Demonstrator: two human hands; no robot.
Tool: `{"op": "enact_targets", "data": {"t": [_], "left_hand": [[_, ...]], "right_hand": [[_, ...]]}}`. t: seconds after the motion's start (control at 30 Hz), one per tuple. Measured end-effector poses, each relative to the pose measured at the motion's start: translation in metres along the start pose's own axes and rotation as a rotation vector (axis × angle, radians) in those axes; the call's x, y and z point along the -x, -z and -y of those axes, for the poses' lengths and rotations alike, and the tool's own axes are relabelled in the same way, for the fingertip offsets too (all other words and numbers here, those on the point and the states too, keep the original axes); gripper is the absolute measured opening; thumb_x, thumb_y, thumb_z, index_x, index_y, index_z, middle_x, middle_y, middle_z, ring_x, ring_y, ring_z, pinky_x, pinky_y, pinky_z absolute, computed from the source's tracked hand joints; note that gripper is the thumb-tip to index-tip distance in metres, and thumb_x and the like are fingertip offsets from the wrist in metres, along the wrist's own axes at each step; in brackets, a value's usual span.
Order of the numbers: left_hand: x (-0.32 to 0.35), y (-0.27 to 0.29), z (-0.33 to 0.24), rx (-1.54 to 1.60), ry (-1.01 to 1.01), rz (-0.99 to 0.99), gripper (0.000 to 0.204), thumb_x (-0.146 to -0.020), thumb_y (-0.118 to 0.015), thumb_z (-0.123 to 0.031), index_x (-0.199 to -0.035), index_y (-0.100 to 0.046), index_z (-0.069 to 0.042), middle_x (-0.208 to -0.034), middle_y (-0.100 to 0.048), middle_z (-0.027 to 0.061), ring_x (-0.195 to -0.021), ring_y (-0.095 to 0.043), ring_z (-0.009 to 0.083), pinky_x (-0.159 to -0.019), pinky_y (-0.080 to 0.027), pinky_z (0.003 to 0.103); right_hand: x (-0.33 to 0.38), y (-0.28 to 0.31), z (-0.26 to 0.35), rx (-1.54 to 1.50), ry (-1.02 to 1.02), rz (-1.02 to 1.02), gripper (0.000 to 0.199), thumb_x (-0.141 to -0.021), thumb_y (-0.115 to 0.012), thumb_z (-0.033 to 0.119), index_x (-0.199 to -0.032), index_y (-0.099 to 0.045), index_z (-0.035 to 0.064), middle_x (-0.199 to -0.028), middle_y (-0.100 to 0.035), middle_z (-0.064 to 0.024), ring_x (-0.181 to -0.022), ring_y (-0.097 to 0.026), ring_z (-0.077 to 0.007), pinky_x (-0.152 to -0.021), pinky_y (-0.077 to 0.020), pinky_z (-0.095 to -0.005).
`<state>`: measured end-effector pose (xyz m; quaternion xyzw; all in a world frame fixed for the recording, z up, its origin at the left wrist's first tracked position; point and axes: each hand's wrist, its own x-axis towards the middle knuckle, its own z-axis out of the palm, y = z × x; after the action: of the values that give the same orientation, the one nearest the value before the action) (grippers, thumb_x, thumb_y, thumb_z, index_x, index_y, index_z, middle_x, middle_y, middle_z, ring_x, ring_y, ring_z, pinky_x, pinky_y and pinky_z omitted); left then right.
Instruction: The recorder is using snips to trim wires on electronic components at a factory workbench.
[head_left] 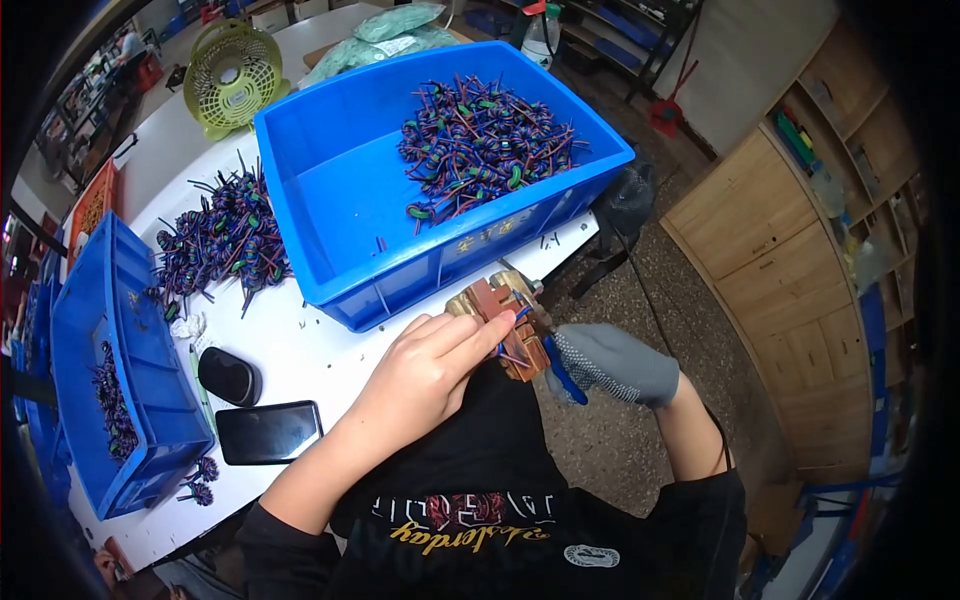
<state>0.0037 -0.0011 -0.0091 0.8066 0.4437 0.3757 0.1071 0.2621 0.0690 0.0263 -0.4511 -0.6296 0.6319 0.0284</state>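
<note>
Black shirt (480, 500), lower centre of frame: the wearer's torso, nearest the camera.

Small blue bin (120, 370), left edge: holds a few wound coils.

Black case (229, 376) and dark phone (268, 432), lower left, lying on the white bench (300, 350).

Loose coil pile (222, 240), left of centre: purple-and-green windings with trailing leads.

Green fan (232, 75), upper left.

Large blue bin (430, 170), upper centre: a heap of wound coils (485, 135) in its far right corner.

Left hand (425, 375), centre, bare: grip closed, fingers pressing onto the fixture and a coil's wires.

Fixture (510, 325), centre, at the bench edge just below the large bin: reddish-brown block with brass-coloured parts. Judged stiff and fairly heavy. The coil on it looks light, its thin leads bendable and easily kinked; best held by the wound body, not the leads.

Right hand (615, 365), right of centre, grey dotted glove: grip wrapped shut around a blue-handled tool (562, 368), tip at the fixture.

Wooden cabinet (790, 250), right.
</note>
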Motion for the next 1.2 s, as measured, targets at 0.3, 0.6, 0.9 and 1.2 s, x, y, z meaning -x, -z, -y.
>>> {"op": "enact_targets", "data": {"t": [0.3, 0.6, 0.9, 1.2], "left_hand": [[-0.001, 0.004, -0.003, 0.011, 0.016, 0.043, 0.049, -0.087, -0.068, 0.002, -0.135, -0.064, -0.005, -0.084, -0.055, 0.0078, -0.070, -0.054, 0.0256, -0.074, -0.047, 0.034], [-0.006, 0.007, -0.003, 0.063, 0.007, 0.037, 0.047, -0.087, -0.069, 0.002, -0.133, -0.065, -0.004, -0.085, -0.057, 0.0084, -0.069, -0.055, 0.0263, -0.070, -0.048, 0.035], [-0.010, 0.009, 0.001, 0.071, -0.010, 0.046, 0.046, -0.087, -0.068, 0.002, -0.133, -0.064, -0.003, -0.088, -0.059, 0.0090, -0.071, -0.058, 0.0272, -0.070, -0.049, 0.036], [-0.006, 0.006, 0.000, 0.054, -0.010, 0.063, 0.047, -0.087, -0.068, 0.002, -0.134, -0.063, -0.003, -0.093, -0.060, 0.0100, -0.075, -0.060, 0.0283, -0.072, -0.050, 0.036]], "right_hand": [[0.000, -0.008, -0.022, 0.001, 0.096, -0.057, 0.037, -0.101, -0.057, 0.033, -0.116, -0.068, 0.0012, -0.090, -0.069, -0.0073, -0.078, -0.061, -0.0147, -0.070, -0.0461, -0.0259], [0.022, -0.011, -0.011, 0.301, 0.159, -0.168, 0.053, -0.086, -0.059, 0.022, -0.136, -0.059, 0.0037, -0.104, -0.067, -0.0114, -0.089, -0.060, -0.0214, -0.080, -0.0478, -0.0314], [0.019, -0.022, 0.008, 0.337, 0.105, -0.237, 0.043, -0.094, -0.061, 0.035, -0.119, -0.068, 0.0011, -0.087, -0.066, -0.0099, -0.076, -0.058, -0.0208, -0.072, -0.0471, -0.0302], [0.006, -0.018, 0.004, 0.155, -0.052, -0.276, 0.059, -0.102, -0.055, 0.052, -0.082, -0.072, -0.0010, -0.067, -0.063, -0.0061, -0.060, -0.053, -0.0157, -0.060, -0.0432, -0.0269]]}}
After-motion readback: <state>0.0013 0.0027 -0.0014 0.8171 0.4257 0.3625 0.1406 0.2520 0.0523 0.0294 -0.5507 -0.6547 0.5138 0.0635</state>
